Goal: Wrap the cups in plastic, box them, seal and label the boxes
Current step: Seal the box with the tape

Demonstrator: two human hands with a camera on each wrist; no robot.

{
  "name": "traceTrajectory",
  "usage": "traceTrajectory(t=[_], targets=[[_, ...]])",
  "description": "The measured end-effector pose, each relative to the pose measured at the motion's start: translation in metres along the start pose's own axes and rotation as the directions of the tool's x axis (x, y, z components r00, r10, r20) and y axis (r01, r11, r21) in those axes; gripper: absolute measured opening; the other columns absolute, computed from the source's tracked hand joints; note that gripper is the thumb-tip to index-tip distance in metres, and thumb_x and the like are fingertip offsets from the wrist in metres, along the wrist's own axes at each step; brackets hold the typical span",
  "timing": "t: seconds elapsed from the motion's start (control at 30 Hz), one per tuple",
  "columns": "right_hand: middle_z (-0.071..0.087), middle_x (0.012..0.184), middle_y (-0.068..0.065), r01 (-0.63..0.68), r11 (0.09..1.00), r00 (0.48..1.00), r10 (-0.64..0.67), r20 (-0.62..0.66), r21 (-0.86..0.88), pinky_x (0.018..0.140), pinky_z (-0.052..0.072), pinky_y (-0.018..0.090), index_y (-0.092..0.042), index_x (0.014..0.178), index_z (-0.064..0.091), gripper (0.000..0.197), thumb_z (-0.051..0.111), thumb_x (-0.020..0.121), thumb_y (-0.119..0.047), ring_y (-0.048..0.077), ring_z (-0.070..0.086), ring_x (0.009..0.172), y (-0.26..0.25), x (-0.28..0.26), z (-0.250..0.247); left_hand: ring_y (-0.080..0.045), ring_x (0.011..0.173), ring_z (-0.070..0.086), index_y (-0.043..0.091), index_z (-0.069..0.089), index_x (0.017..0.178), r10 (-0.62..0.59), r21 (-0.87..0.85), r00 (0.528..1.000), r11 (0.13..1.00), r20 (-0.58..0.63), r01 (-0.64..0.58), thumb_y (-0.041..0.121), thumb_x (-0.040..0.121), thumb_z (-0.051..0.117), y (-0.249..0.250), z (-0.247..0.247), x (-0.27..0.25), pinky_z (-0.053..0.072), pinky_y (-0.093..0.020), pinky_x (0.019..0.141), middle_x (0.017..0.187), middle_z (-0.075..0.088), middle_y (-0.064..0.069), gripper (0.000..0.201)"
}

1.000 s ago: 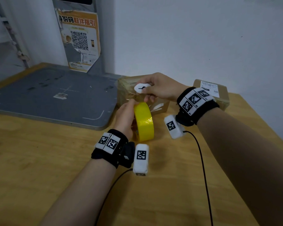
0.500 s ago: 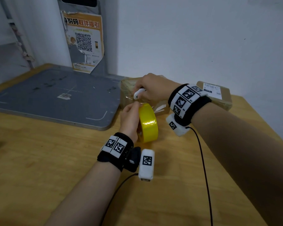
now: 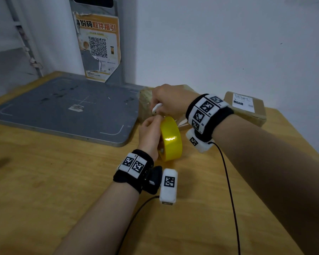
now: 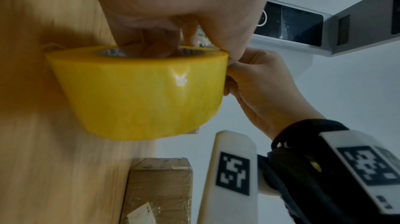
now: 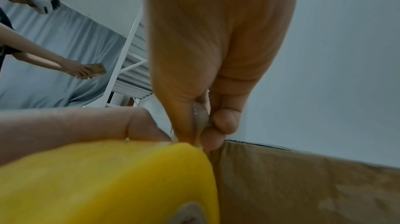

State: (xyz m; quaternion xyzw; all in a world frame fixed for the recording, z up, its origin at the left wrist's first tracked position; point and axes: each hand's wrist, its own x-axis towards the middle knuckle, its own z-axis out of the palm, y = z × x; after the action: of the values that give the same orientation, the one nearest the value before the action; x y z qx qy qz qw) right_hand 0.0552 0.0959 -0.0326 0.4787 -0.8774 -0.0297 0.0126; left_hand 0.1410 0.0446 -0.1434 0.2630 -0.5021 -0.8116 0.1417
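- The yellow tape roll [image 3: 170, 138] is held upright above the counter [image 3: 44, 172], near the box [image 3: 145, 103], left hand [image 3: 149, 133] grip curled through its core.
- A small white cutter [image 3: 157, 108] is pinched in the right hand [image 3: 171, 100] grip at the roll's top.
- The roll is judged stiff, light and slick; the core is the best hold.

Left hand [image 3: 149, 134] and right hand [image 3: 170, 100] meet — fingers [image 5: 225, 121] curled, pinching.

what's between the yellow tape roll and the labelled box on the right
In the head view, the right hand and its banded wrist lie between the yellow tape roll and the labelled box.
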Motion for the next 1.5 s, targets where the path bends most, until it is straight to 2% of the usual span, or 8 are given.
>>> traceTrajectory(t=[0.27, 0.37, 0.47, 0.9, 1.0, 1.1, 1.33, 1.5], targets=[[0.047, 0.070, -0.009, -0.098, 0.995, 0.995, 0.098, -0.036, 0.010, 0.063, 0.038, 0.027, -0.030, 0.058, 0.049, 0.041, 0.064, 0.089, -0.007, 0.015, 0.048, 0.065, 0.025, -0.002, -0.002, -0.017, 0.082, 0.064, 0.025, 0.066, 0.114, 0.029, -0.022, 0.999, 0.999, -0.018, -0.030, 0.034, 0.092, 0.067, -0.002, 0.000, 0.001, 0.050, -0.031, 0.068, 0.097, 0.067, -0.002, 0.023], [0.063, 0.087, -0.002, -0.151, 0.988, 0.988, 0.153, -0.037, 0.041, 0.063, 0.039, 0.027, -0.016, 0.075, 0.067, 0.019, 0.064, 0.092, -0.007, 0.020, 0.060, 0.081, 0.042, -0.018, -0.003, -0.017, 0.085, 0.063, 0.025, 0.066, 0.116, 0.034, -0.003, 0.999, 0.999, -0.008, -0.034, 0.035, 0.092, 0.066, -0.003, 0.001, 0.000, 0.047, -0.032, 0.067, 0.099, 0.065, -0.001, 0.027], [0.072, 0.076, 0.000, -0.222, 0.947, 0.973, 0.231, -0.012, 0.233, 0.062, 0.054, 0.033, -0.017, 0.087, 0.077, 0.007, 0.072, 0.090, -0.012, 0.014, 0.068, 0.067, 0.057, -0.039, 0.007, -0.018, 0.088, 0.062, 0.027, 0.067, 0.112, 0.055, 0.036, 0.998, 0.998, 0.030, -0.056, 0.034, 0.092, 0.065, -0.004, 0.002, -0.008, 0.049, -0.033, 0.070, 0.103, 0.065, -0.001, 0.021], [0.075, 0.093, 0.007, -0.494, 0.648, 0.861, 0.274, 0.428, 0.579, 0.063, 0.059, 0.029, -0.009, 0.117, 0.074, 0.022, 0.069, 0.096, -0.015, 0.017, 0.071, 0.074, 0.071, -0.148, 0.094, -0.019, 0.086, 0.060, 0.034, 0.068, 0.107, 0.219, 0.297, 0.957, 0.917, 0.189, -0.268, 0.028, 0.091, 0.066, -0.012, -0.004, -0.069, 0.046, -0.030, 0.064, 0.106, 0.063, 0.002, 0.018], [0.070, 0.115, 0.002, -0.419, 0.665, 0.905, 0.361, 0.225, 0.619, 0.073, 0.056, 0.033, -0.020, 0.118, 0.072, 0.031, 0.052, 0.106, -0.039, 0.019, 0.068, 0.091, 0.064, -0.158, 0.079, -0.017, 0.078, 0.061, 0.031, 0.068, 0.111, 0.199, 0.331, 0.947, 0.902, 0.252, -0.278, 0.025, 0.096, 0.063, -0.016, -0.003, -0.082, 0.049, -0.028, 0.058, 0.100, 0.065, 0.002, 0.017], [0.073, 0.119, -0.005, -0.209, 0.403, 0.912, 0.410, 0.029, 0.891, 0.080, 0.058, 0.036, -0.023, 0.119, 0.075, 0.044, 0.051, 0.103, -0.056, 0.018, 0.070, 0.097, 0.049, -0.167, 0.061, -0.018, 0.078, 0.062, 0.033, 0.068, 0.111, 0.189, 0.336, 0.938, 0.898, 0.292, -0.286, 0.023, 0.097, 0.062, -0.019, -0.001, -0.090, 0.050, -0.026, 0.053, 0.100, 0.066, 0.001, 0.018], [0.079, 0.097, -0.002, -0.086, 0.410, 0.874, 0.469, -0.129, 0.908, 0.069, 0.060, 0.035, -0.019, 0.095, 0.083, 0.016, 0.080, 0.089, -0.034, 0.012, 0.072, 0.089, 0.031, -0.169, 0.080, -0.019, 0.091, 0.067, 0.037, 0.067, 0.115, 0.171, 0.334, 0.923, 0.897, 0.345, -0.291, 0.025, 0.097, 0.061, -0.023, 0.007, -0.101, 0.053, -0.031, 0.062, 0.118, 0.069, -0.002, 0.023], [0.070, 0.105, -0.007, 0.033, 0.494, 0.833, 0.467, -0.297, 0.869, 0.066, 0.049, 0.013, -0.015, 0.089, 0.080, 0.005, 0.081, 0.089, -0.021, -0.001, 0.064, 0.080, 0.029, -0.164, 0.086, -0.020, 0.108, 0.067, 0.051, 0.061, 0.127, 0.092, 0.348, 0.937, 0.913, 0.336, -0.214, 0.044, 0.095, 0.061, -0.019, 0.009, -0.100, 0.056, -0.040, 0.084, 0.129, 0.067, -0.001, 0.033]])
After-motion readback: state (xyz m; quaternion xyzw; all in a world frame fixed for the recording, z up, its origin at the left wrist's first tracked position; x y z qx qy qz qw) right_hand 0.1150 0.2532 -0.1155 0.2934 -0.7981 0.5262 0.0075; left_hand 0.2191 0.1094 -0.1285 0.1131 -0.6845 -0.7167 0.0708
